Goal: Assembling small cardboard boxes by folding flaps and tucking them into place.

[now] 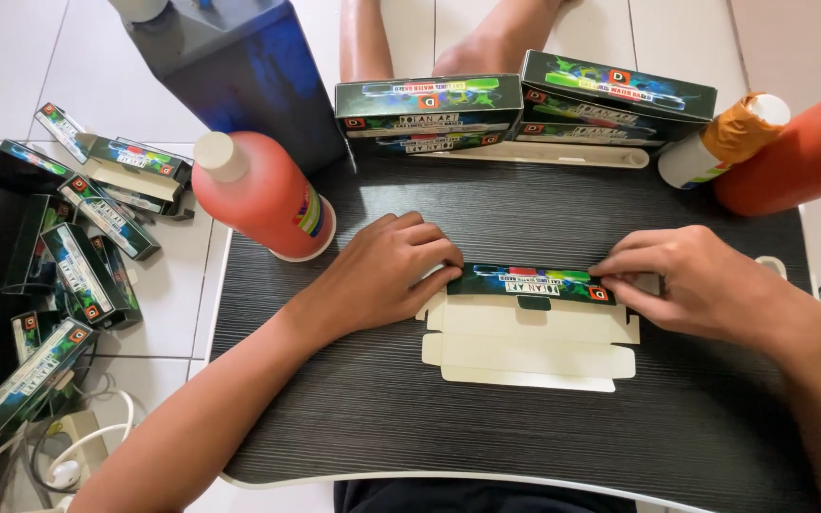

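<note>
White tiled floor, low dark wood-grain table [382, 408] on it. Left hand [387, 271] and right hand [705, 285] each pinch one end of a flat green printed cardboard carton [529, 328], its pale flaps spread toward the person, pressed to the table to keep it steady. Finished green boxes [429, 109] are stacked behind. A red plastic bottle with white cap [263, 195] stands left; more boxes are piled on the floor [83, 247].

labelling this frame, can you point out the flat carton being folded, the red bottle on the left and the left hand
flat carton [529, 347], head view, on its pale unfolded flap
red bottle [263, 195], head view, on the red body below the white cap
left hand [387, 271], head view, on the back of the hand
</note>
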